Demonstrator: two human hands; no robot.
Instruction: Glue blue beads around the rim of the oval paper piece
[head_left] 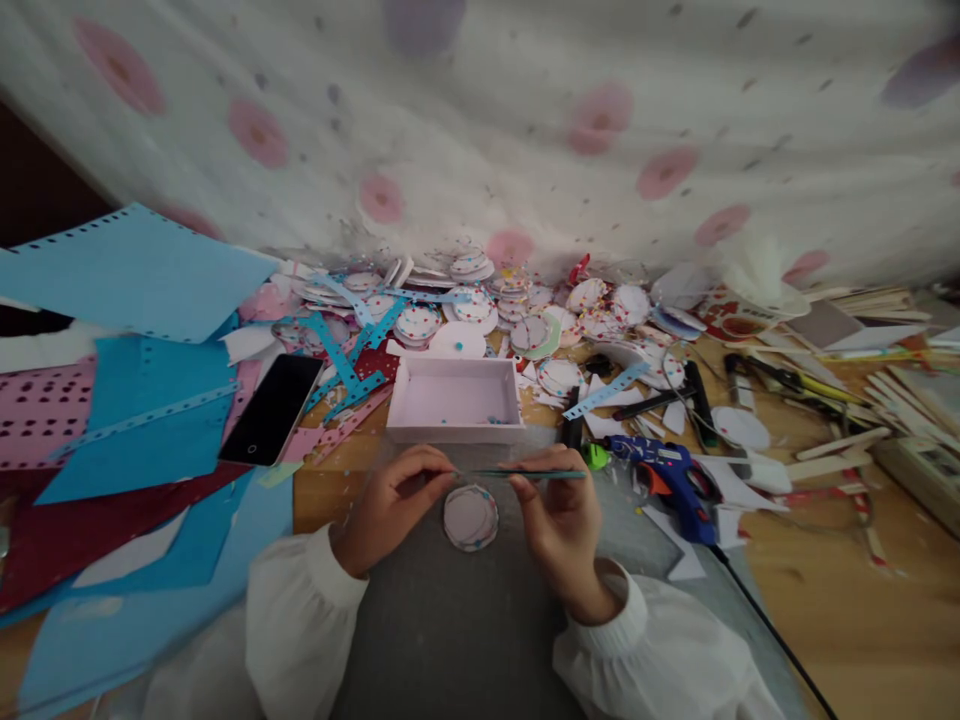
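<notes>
My right hand (pixel 559 515) is closed on a thin teal stick-like tool (pixel 551 473), held level and pointing left. Facing it, my left hand (pixel 401 500) pinches with thumb and forefinger at something too small to make out, close to the tool's tip. Between and just below the hands, a round white disc (pixel 471 518) with a wire and small coloured beads round its rim lies on the grey mat (pixel 457 630). Behind the hands stands a shallow white box (pixel 455 431) with a few tiny blue bits inside.
A blue glue gun (pixel 671 470) with a black cord lies right of my right hand. Left are a black phone (pixel 274 410) and blue sheets (pixel 150 410). Beaded discs (pixel 472 303) and paper scraps are heaped behind the box. Wooden sticks (pixel 847 445) lie at far right.
</notes>
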